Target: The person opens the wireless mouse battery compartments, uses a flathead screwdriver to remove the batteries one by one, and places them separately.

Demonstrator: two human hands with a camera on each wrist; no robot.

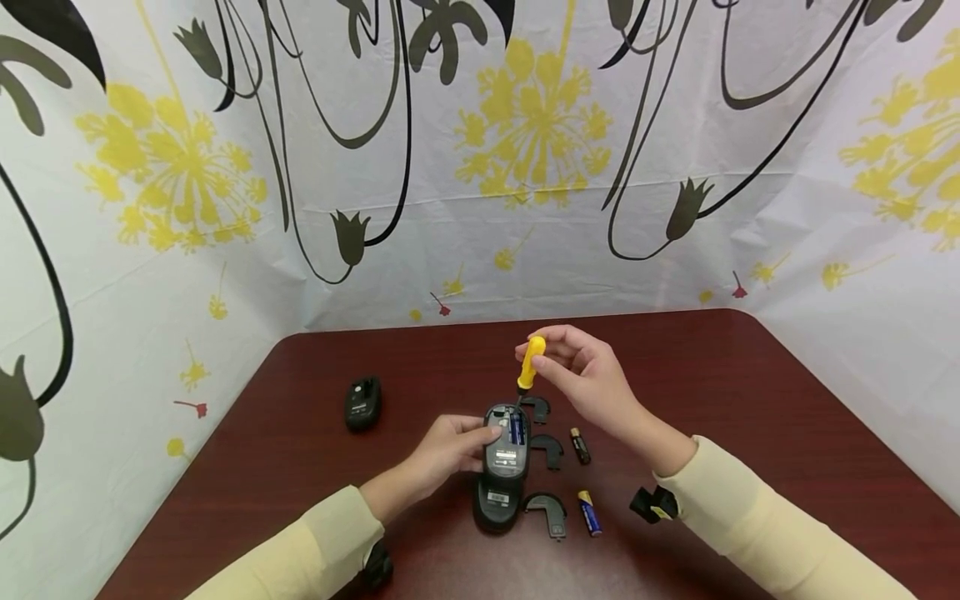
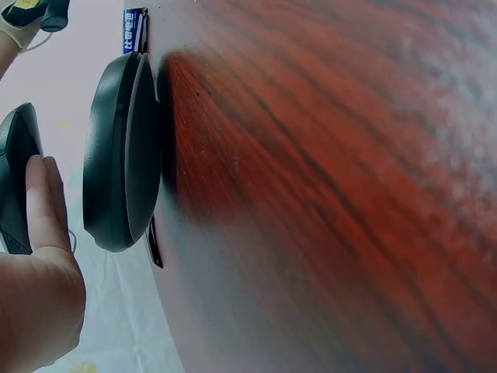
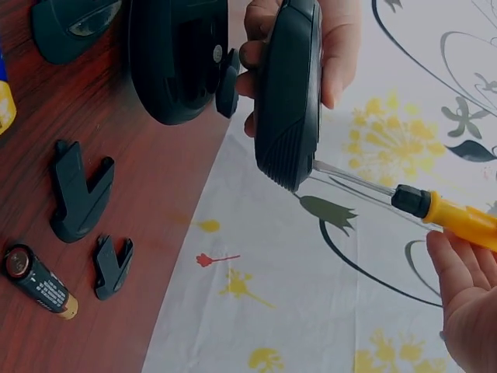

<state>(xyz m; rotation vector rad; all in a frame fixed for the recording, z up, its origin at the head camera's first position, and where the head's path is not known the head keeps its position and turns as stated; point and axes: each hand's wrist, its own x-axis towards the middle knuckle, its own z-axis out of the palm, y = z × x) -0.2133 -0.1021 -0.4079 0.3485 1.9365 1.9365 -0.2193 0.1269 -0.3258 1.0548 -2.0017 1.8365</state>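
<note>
My left hand holds a black computer mouse with its underside up, the thumb across it. The mouse's battery bay is uncovered, and a blue battery shows inside. Between thumb and fingers, my right hand pinches the yellow handle of a screwdriver. In the right wrist view the thin metal shaft of the screwdriver reaches the ribbed end of the mouse; whether the tip sits in a screw cannot be told. Just below the held mouse, a second mouse lies on the table, underside up.
A third black mouse lies at the left of the dark red table. Curved battery covers lie in a column right of the held mouse. Beside them are a black battery and a blue battery. Patterned cloth hangs behind.
</note>
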